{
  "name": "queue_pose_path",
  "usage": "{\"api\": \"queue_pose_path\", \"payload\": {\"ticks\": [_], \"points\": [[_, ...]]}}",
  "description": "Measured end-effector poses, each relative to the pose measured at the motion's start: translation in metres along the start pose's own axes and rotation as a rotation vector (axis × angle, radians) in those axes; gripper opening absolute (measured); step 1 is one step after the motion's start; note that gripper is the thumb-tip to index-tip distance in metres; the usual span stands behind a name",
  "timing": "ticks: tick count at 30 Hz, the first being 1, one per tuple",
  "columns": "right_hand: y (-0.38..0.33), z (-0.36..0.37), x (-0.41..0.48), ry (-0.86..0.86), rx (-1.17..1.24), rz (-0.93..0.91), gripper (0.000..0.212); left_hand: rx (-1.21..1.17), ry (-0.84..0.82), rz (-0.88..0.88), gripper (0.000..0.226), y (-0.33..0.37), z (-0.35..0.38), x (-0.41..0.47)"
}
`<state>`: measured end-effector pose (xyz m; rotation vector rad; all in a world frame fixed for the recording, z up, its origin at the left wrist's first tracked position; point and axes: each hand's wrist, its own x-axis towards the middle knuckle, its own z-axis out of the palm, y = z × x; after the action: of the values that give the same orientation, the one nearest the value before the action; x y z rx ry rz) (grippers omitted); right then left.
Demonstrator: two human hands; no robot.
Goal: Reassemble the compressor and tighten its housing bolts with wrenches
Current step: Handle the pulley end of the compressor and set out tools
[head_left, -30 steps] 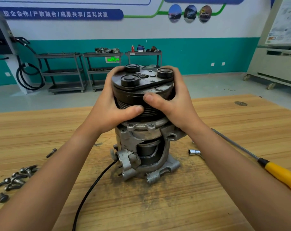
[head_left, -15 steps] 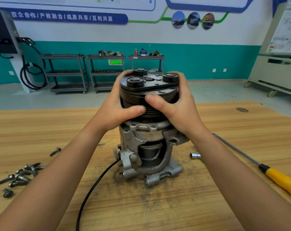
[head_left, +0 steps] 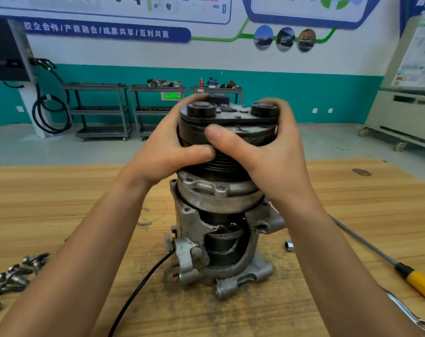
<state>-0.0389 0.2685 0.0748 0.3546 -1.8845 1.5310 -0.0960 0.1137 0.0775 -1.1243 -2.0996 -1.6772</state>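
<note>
I wrap left hand (head_left: 165,152) and right hand (head_left: 267,161) round the top of the compressor (head_left: 218,229), upright on the bench (head_left: 60,190) — housing bolts (head_left: 16,273) lie loose left of it, wrench (head_left: 411,314) untouched right of it, so tightening remains.

The pale brown wooden tabletop (head_left: 60,198) is matt with long grain lines, and a dark grimy smear surrounds the compressor's base. The dull grey cast-metal housing (head_left: 194,229) looks rough and scuffed. The black ribbed metal pulley (head_left: 221,166) above it is matt, worn bare in patches. The loose steel bolts (head_left: 14,276) and slim chrome wrench (head_left: 406,310) shine. The screwdriver's yellow plastic handle (head_left: 423,283) is smooth, and the thin black cable (head_left: 138,287) is slightly glossy.
</note>
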Motion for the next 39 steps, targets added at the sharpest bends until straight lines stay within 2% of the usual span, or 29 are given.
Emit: {"api": "queue_pose_path", "payload": {"ticks": [6, 10, 13, 17, 21, 24, 30, 31, 34, 37, 39], "points": [[0.007, 0.0, -0.019, -0.022, -0.048, 0.049, 0.065, 0.066, -0.189, -0.108, 0.098, -0.002, -0.006, -0.005], [0.005, 0.0, -0.018, -0.018, -0.043, 0.067, 0.072, 0.051, -0.185, -0.145, 0.11, 0.004, -0.005, -0.005], [0.003, 0.0, -0.014, -0.002, -0.029, 0.066, 0.064, 0.026, -0.121, -0.13, 0.107, 0.006, -0.001, -0.005], [-0.004, 0.0, 0.001, 0.026, -0.033, 0.009, 0.067, 0.061, -0.07, -0.073, 0.1, 0.013, -0.008, 0.008], [0.001, -0.001, -0.001, -0.098, -0.147, 0.034, 0.078, 0.112, -0.144, -0.149, 0.123, 0.004, -0.011, -0.007], [0.003, -0.004, -0.003, -0.178, -0.2, 0.045, 0.08, 0.121, -0.146, -0.213, 0.11, 0.0, -0.013, -0.015], [0.007, -0.006, -0.007, -0.165, -0.152, 0.092, 0.073, 0.108, -0.189, -0.255, 0.111, 0.008, -0.011, -0.014], [0.007, -0.006, -0.008, -0.157, -0.146, 0.093, 0.074, 0.102, -0.178, -0.261, 0.106, 0.008, -0.01, -0.017], [0.007, -0.004, -0.01, -0.138, -0.141, 0.088, 0.079, 0.112, -0.121, -0.275, 0.071, 0.009, -0.007, -0.033], [0.007, -0.002, -0.011, -0.11, -0.155, 0.078, 0.09, 0.139, -0.067, -0.272, 0.064, 0.006, -0.001, -0.051], [0.007, 0.0, -0.013, -0.087, -0.17, 0.078, 0.093, 0.13, -0.051, -0.272, 0.068, 0.004, 0.001, -0.057]]}}
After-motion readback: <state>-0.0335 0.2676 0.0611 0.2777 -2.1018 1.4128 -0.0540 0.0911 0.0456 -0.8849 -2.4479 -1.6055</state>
